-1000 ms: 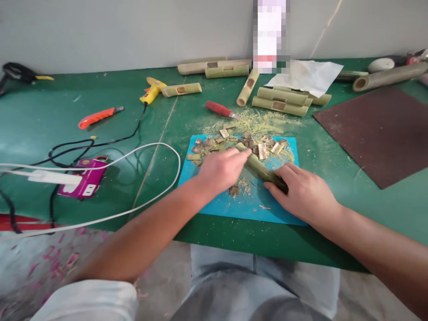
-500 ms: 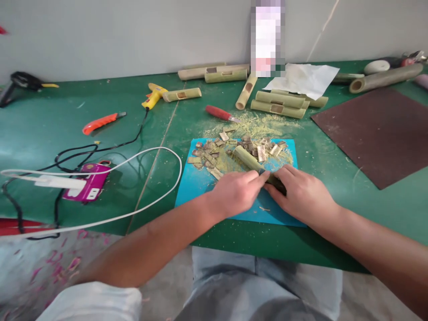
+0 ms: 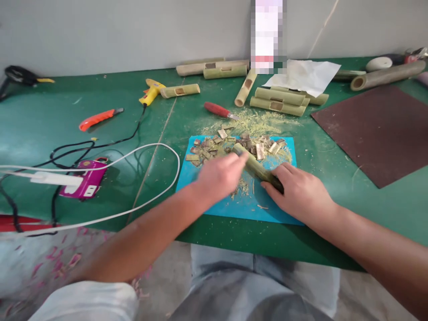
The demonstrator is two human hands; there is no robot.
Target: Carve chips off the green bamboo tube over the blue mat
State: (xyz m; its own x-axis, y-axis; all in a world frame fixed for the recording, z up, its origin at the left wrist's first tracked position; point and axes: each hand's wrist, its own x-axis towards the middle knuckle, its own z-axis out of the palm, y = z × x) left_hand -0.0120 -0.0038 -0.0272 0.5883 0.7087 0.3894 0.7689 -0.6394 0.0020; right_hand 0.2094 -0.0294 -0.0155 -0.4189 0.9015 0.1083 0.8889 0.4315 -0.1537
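My right hand (image 3: 301, 189) is closed round the near, darker end of a bamboo tube (image 3: 257, 168). The tube slants away to the left over a blue sheet (image 3: 220, 209). Toward its far end, my left hand (image 3: 222, 176) is pinched against the tube, slightly smeared by motion. A small dark grey piece (image 3: 238, 152) shows at its fingertips, mostly hidden; its kind is unclear. Bamboo chips (image 3: 260, 150) and pale shavings lie around the tube's far end, and finer bits (image 3: 244, 187) lie beneath it.
Beyond the sheet lie a red-handled blade tool (image 3: 219, 109) and several notched bamboo tubes (image 3: 277, 106). On the left are a yellow glue gun (image 3: 152, 92), an orange utility knife (image 3: 98, 119), and a purple power strip (image 3: 88, 180) with loose cables. A brown board (image 3: 374, 133) lies right.
My left hand has slid away from my right hand along the tube to its far end, carrying the dark grey piece. My right hand keeps its grip. The view has shifted slightly.
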